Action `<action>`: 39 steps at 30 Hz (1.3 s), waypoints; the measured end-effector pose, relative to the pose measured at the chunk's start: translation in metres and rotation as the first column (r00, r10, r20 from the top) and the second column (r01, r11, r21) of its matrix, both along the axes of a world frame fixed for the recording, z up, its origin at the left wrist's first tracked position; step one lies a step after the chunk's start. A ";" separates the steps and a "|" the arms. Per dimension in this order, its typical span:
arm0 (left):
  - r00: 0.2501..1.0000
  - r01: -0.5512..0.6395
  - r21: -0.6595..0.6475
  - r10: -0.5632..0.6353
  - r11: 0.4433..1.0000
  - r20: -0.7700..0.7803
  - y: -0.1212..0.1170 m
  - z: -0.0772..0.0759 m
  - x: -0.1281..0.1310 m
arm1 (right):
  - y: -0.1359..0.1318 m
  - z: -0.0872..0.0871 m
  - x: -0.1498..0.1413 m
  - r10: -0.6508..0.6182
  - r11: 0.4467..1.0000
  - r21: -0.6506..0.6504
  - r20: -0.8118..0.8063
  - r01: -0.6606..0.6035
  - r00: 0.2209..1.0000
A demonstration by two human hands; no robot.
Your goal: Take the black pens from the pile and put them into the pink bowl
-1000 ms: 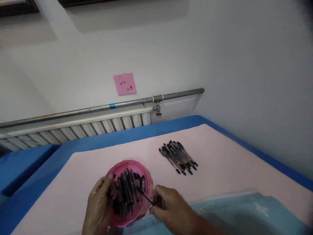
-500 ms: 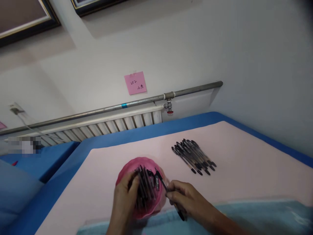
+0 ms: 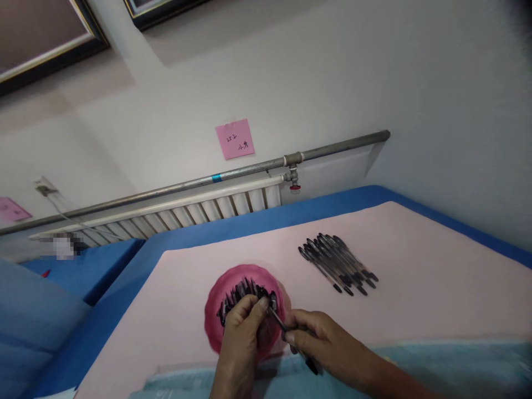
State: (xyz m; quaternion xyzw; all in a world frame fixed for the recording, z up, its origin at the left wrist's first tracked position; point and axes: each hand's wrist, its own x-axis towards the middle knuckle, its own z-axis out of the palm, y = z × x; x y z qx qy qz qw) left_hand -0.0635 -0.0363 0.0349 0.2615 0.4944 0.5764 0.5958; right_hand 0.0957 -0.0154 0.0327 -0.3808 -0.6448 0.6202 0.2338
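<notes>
My right hand (image 3: 313, 338) is closed around a black-ended ballpoint pen (image 3: 277, 320), held slanting up to the left over the bowl's right rim. Its upper end meets the pinched thumb and fingers of my left hand (image 3: 244, 327). What those fingers hold there is small and mostly hidden. Beneath my left hand is a pink scalloped bowl (image 3: 213, 318) with many black and clear pen parts (image 3: 243, 289) in it. To the right, a bunch of black-capped pens (image 3: 336, 263) lies side by side on the pale pink table cover (image 3: 415, 288).
A light blue cloth (image 3: 457, 363) runs along the near edge. The table's blue border (image 3: 332, 198) shows at the back, before a white radiator (image 3: 216, 209) and a metal pipe (image 3: 178, 185). Another blue surface (image 3: 95, 274) and blue fabric (image 3: 29, 316) are at the left.
My left hand has moved right from the parts in the bowl to the pen's upper end, which it now pinches. My right hand still holds the pen. The view has shifted slightly.
</notes>
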 end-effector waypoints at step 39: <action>0.229 0.553 -0.045 -0.204 0.832 -0.952 -0.017 0.016 0.015 | 0.005 0.004 0.001 -0.449 0.849 -0.460 -0.374 0.258 0.811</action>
